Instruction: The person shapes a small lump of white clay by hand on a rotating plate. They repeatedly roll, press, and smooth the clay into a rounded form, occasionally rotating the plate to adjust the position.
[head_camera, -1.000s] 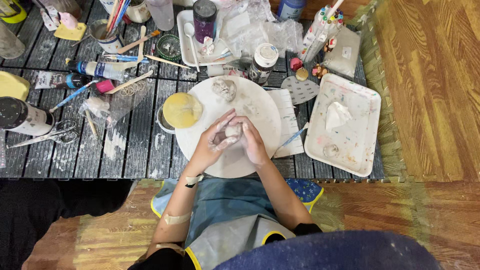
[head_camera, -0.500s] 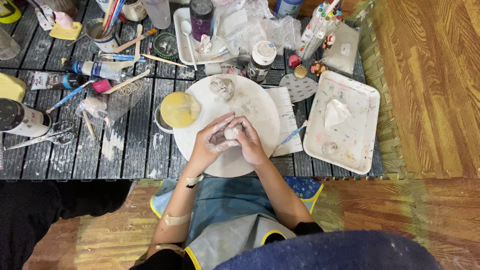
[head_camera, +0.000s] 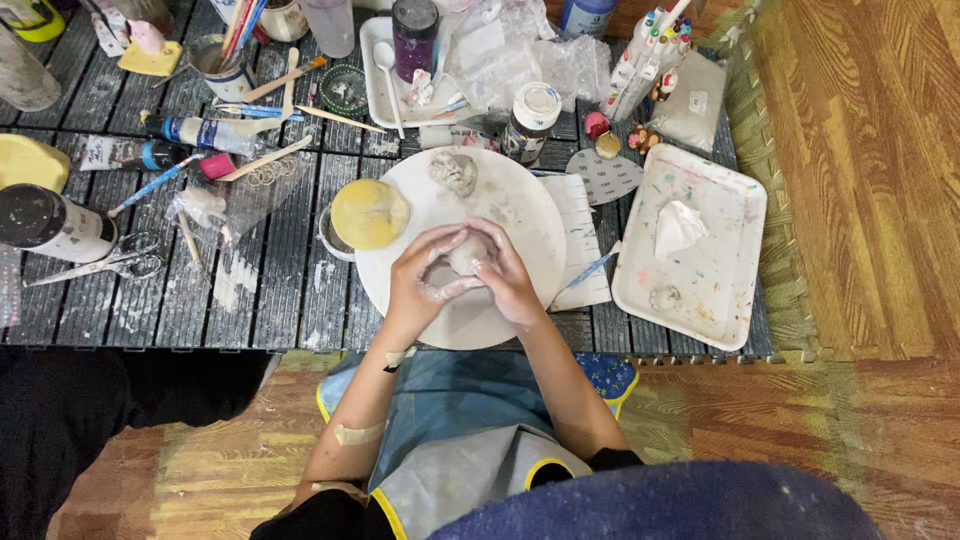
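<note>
Two hands were closed around one small lump of clay (head_camera: 466, 252), which sat between them over the near half of the round white board (head_camera: 520, 205). The left hand (head_camera: 425, 275) cupped the lump from its left and underside, fingers curled narrow; the right hand (head_camera: 508, 275) pressed from the right, thumb across the top. Both held the lump, and neither was nearer than the other; it lay dead centre, in contact with both palms. The lump looked roughly round, with no clear long axis; how far it stood off the board could not be told. A second grey lump (head_camera: 454, 172) lay at the far edge of the board, well apart from the hands. A yellow sponge (head_camera: 369, 213) rested just beside the board's left rim, nearer the left hand. A paint-flecked tray (head_camera: 735, 230) stood to the right, untouched.
</note>
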